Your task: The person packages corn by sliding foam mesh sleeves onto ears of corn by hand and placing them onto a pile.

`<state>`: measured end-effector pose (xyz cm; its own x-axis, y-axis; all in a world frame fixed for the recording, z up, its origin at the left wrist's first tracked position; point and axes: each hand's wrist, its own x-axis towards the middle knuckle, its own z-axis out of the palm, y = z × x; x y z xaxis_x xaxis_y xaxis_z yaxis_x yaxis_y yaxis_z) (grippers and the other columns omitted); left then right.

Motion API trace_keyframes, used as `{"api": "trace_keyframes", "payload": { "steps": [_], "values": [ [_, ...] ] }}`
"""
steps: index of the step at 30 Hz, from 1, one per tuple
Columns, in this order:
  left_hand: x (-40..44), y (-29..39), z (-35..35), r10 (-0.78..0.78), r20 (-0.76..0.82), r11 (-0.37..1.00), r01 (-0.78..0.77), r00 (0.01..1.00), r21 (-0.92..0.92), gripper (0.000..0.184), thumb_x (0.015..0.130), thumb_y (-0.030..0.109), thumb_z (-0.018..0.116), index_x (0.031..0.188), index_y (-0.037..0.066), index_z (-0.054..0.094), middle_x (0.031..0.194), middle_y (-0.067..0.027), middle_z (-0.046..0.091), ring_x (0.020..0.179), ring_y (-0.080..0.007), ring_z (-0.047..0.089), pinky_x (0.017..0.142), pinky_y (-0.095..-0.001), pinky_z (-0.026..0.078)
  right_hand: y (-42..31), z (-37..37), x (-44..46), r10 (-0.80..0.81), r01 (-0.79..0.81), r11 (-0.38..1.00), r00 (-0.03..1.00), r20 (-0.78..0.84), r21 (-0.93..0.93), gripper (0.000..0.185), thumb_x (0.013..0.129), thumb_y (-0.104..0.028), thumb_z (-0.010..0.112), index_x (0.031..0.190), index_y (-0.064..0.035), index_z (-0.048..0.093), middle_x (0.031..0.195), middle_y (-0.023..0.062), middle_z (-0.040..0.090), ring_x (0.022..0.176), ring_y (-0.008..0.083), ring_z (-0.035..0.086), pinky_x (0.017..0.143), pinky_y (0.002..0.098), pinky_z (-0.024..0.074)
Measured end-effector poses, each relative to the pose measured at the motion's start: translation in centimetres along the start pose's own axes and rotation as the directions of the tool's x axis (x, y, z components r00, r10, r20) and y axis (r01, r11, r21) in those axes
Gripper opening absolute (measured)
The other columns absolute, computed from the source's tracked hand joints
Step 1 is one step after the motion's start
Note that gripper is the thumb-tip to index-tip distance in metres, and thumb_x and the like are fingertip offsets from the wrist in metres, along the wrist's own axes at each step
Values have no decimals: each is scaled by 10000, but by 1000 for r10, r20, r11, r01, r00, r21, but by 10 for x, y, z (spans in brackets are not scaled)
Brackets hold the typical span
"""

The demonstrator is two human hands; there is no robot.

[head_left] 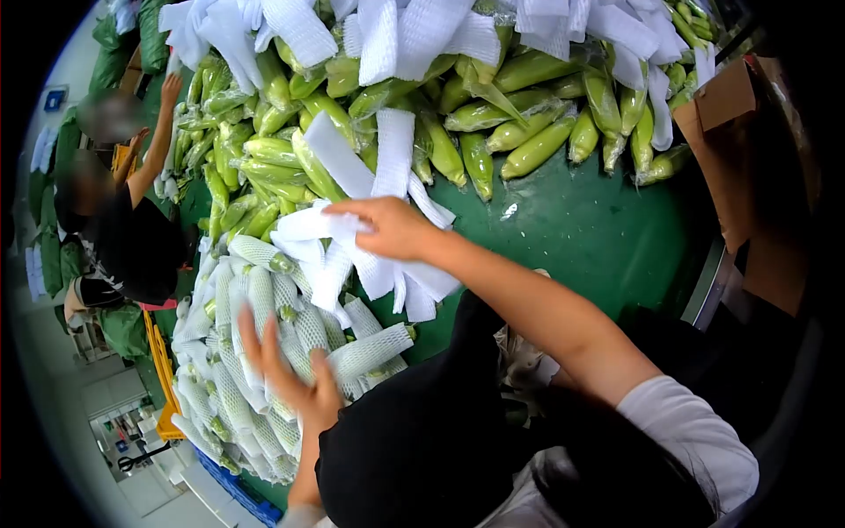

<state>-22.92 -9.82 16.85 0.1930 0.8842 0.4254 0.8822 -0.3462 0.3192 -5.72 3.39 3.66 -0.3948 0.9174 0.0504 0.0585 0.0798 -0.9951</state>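
Observation:
Below and to the left, my left hand (299, 374) is above a pile of corn cobs in white foam net sleeves (233, 352). Its fingers are spread, slightly blurred, with nothing in them. My right hand (392, 229) reaches across to a loose heap of flat white foam net sleeves (378, 273), its thumb and fingers closed on the edge of one foam net sleeve (308, 224). Beyond it lie many green corn cobs in clear plastic wrap (273, 154). One sleeved cob (370, 349) lies just right of my left hand.
More white foam sleeves (414, 35) cover the wrapped corn at the top. A green table surface (554, 238) carries everything. An open cardboard box (731, 150) stands at the right edge. Another person (128, 220) works on the left, near a yellow crate (158, 370).

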Motion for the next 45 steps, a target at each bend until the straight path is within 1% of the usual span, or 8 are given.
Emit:
{"api": "trace_keyframes", "payload": {
  "steps": [6,10,14,20,25,34,38,45],
  "values": [
    [68,47,207,-107,230,176,246,967,-953,624,955,458,408,1404,31,326,1376,-140,379,1216,-231,413,1054,-373,295,16,-63,-74,130,-2,142,991,-17,990,370,899,-179,574,1209,21,548,1149,96,612,1071,193,563,1008,308,400],
    [9,51,312,-266,525,331,588,808,-738,384,990,327,454,1152,-14,523,1151,-131,526,1039,-207,502,931,-301,399,111,-94,-90,-247,45,933,801,-545,-356,164,898,-182,639,928,-23,615,864,4,618,779,79,556,745,214,442],
    [17,23,338,-372,670,-136,676,642,-724,323,977,332,489,959,31,605,902,-102,624,788,-206,587,763,-338,482,72,-108,-87,534,-61,525,800,-272,849,264,903,-248,620,1034,-19,612,927,27,637,854,164,600,796,299,469],
    [64,-31,328,-300,783,-606,525,545,-598,250,923,182,521,1094,3,558,1061,-134,643,963,-258,634,875,-395,512,94,-156,14,-33,-254,321,960,-279,-912,244,830,-170,566,1029,-37,611,976,173,629,851,360,647,709,431,530],
    [52,-13,340,-42,876,-612,681,480,-402,278,816,22,574,1094,15,558,1071,-139,638,954,-272,637,855,-374,526,137,-158,58,115,-237,43,966,-231,-970,208,856,-134,539,1033,-28,563,986,173,637,866,356,655,730,420,543],
    [3,-56,227,17,924,-443,832,381,-335,430,947,317,502,1293,62,514,1287,-94,554,1136,-219,547,951,-348,462,-23,-61,-66,295,-273,942,951,-96,195,587,756,-260,769,1182,37,497,1001,151,645,899,190,610,807,311,492],
    [-32,-32,182,244,956,-454,890,161,-34,506,978,432,392,1301,59,503,1286,-83,557,1073,-210,590,919,-357,480,-39,-60,-88,202,-261,613,964,-170,-746,401,830,-399,657,924,-10,631,800,203,646,739,339,642,638,395,508],
    [-33,16,162,-12,944,-526,801,330,-287,526,1015,422,283,1334,42,456,1222,-85,596,1052,-169,600,893,-311,491,72,-71,-110,273,-454,791,862,-428,-411,148,805,-107,559,726,10,603,632,187,596,518,250,545,524,365,432]
  ]
}}
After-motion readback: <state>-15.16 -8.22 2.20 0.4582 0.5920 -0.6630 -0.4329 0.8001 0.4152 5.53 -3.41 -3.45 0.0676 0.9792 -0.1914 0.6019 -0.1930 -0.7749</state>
